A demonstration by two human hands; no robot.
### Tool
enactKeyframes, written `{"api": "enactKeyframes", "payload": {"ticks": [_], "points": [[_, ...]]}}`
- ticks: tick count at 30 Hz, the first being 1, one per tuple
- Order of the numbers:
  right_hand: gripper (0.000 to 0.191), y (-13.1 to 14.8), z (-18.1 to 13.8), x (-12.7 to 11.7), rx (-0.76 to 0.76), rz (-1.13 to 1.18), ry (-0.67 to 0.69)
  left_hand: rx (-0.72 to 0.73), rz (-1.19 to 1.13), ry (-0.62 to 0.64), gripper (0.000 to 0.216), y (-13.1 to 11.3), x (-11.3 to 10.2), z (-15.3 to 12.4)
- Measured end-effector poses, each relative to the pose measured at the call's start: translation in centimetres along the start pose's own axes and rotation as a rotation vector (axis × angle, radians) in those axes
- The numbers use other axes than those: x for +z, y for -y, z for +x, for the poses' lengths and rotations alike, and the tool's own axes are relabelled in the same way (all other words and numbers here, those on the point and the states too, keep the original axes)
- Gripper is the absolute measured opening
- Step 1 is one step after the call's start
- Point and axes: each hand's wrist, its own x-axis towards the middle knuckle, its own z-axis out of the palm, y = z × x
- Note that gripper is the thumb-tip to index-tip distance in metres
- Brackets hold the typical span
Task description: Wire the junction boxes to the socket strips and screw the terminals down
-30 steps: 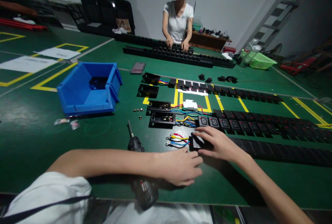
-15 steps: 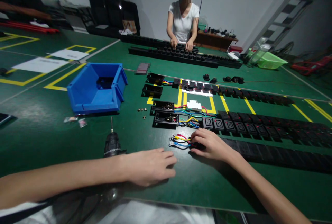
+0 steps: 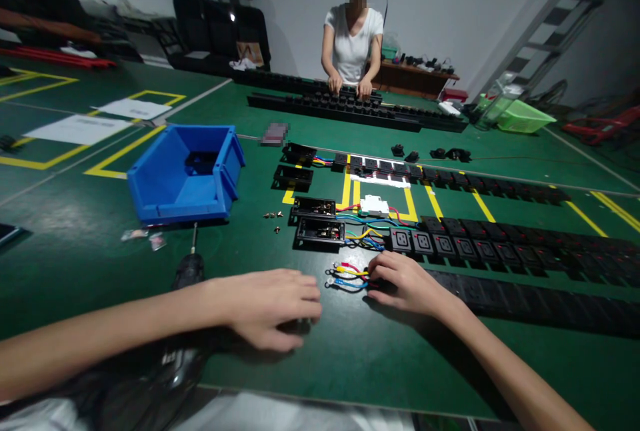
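Note:
My left hand hovers at or just above the green table, palm down, thumb apart from its loosely bent fingers, with nothing seen in it. Partly under my left forearm lies a black power drill, its bit pointing away from me. My right hand is closed around the near end of a black power strip, where red, yellow, blue and black wires with ring terminals stick out to the left. Just beyond are a strip with sockets and its black end housing, joined by coloured wires.
A blue bin holding a black part stands at left. Small brass screws and little plastic bags lie nearby. A white breaker sits among wires. Across the table a co-worker handles black strips; a green basket stands right.
My left hand has moved left, away from the wire ends. The drill has shifted left and tilted. My right hand stays at the end of the power strip.

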Motion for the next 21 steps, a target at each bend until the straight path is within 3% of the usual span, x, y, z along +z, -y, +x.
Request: {"api": "enactKeyframes", "payload": {"ticks": [3, 7, 10, 12, 15, 21], "points": [[0.027, 0.1, 0.1, 0.0, 0.007, -0.005, -0.003, -0.112, 0.091, -0.126, 0.018, 3.8, -2.3, 1.0], [0.027, 0.1, 0.1, -0.1, 0.018, -0.008, -0.006, -0.417, 0.317, -0.274, 0.031, 12.1, -5.1, 1.9], [0.027, 0.2, 0.1, -0.1, 0.020, -0.006, -0.007, -0.612, 0.342, -0.239, 0.048, 18.1, -6.0, 2.5], [0.027, 0.1, 0.0, -0.1, 0.022, -0.006, -0.007, -0.646, 0.335, -0.213, 0.058, 20.9, -6.0, 2.9], [0.027, 0.1, 0.0, -0.1, 0.029, -0.010, -0.003, -0.673, 0.323, -0.182, 0.064, 22.9, -5.5, 3.2], [0.028, 0.1, 0.0, -0.2, 0.033, -0.013, 0.006, -0.722, 0.334, -0.159, 0.068, 23.5, -4.2, 3.1]]}}
